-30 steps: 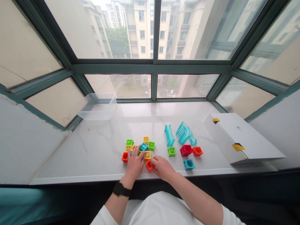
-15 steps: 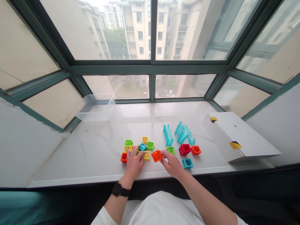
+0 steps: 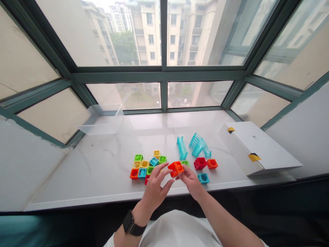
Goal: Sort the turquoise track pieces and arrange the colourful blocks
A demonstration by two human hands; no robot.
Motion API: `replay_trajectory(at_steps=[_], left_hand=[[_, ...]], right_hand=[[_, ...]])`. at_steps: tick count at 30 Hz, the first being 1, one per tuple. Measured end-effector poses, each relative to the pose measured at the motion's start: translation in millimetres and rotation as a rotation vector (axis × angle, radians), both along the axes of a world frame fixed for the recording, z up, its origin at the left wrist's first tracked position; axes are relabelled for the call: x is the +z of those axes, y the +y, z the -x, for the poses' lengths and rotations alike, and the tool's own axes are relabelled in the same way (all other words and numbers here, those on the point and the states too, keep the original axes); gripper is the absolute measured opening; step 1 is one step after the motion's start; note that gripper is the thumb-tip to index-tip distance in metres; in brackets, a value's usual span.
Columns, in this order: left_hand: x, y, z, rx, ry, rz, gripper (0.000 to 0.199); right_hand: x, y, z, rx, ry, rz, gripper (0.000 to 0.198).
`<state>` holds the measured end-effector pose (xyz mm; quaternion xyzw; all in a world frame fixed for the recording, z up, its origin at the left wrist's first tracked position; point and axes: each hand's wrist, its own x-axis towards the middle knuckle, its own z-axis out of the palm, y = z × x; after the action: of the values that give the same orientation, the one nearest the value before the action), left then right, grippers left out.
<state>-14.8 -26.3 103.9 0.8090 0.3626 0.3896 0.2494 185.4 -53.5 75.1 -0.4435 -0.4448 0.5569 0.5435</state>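
An orange block (image 3: 176,168) with a hollow side is held above the sill's front part by my right hand (image 3: 191,181), fingers closed on its right side. My left hand (image 3: 157,185) reaches toward the block's left side, thumb and fingers apart; whether a fingertip touches it I cannot make out. Just left of my left hand lies a group of coloured cube blocks, among them an orange block (image 3: 134,174), a blue block (image 3: 142,173) and a yellow block (image 3: 144,164). A green block (image 3: 185,163) is partly hidden behind my right hand.
Clear blue track pieces (image 3: 182,148) lie beyond my hands. To the right are a dark red block (image 3: 199,163), another orange block (image 3: 212,164) and a blue block (image 3: 203,178). A white box (image 3: 262,147) stands far right, a clear plastic bin (image 3: 102,128) back left.
My left hand has lifted off the group of blocks and moved right, toward the held orange block. That block has been turned in my right hand. The view has shifted slightly.
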Motion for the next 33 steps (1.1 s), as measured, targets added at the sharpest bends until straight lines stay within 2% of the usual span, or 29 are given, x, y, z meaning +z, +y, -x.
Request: replay_trajectory(at_steps=[9,18,21,24,27,30,33], left_hand=[[13.4,-5.8,-0.7,0.053,0.062,-0.081,0.014],[10.3,-7.0,-2.4,0.094,0.039,-0.017,0.022],[9.6,-6.8,-4.0,0.094,0.032,-0.014,0.024],[11.2,-7.6,-5.6,0.071,-0.026,0.007,0.021],[12.8,-10.1,-7.3,0.046,-0.075,0.053,0.017],[12.5,-13.4,-9.9,0.043,-0.077,0.097,0.013],[11.1,-14.8,-12.2,0.057,-0.068,0.115,0.015]], right_hand=[[6.4,-7.4,2.2,0.073,-0.003,0.023,0.042],[11.8,-5.6,0.5,0.038,-0.058,-0.122,0.031],[10.0,-6.5,-1.1,-0.024,-0.082,-0.143,0.030],[10.3,-7.7,-0.2,-0.094,-0.014,-0.108,0.048],[18.6,-8.3,0.9,-0.034,0.050,-0.100,0.060],[30.2,-8.1,-0.5,0.057,0.053,-0.142,0.053],[36.3,-7.4,-5.3,0.027,-0.032,-0.184,0.045]])
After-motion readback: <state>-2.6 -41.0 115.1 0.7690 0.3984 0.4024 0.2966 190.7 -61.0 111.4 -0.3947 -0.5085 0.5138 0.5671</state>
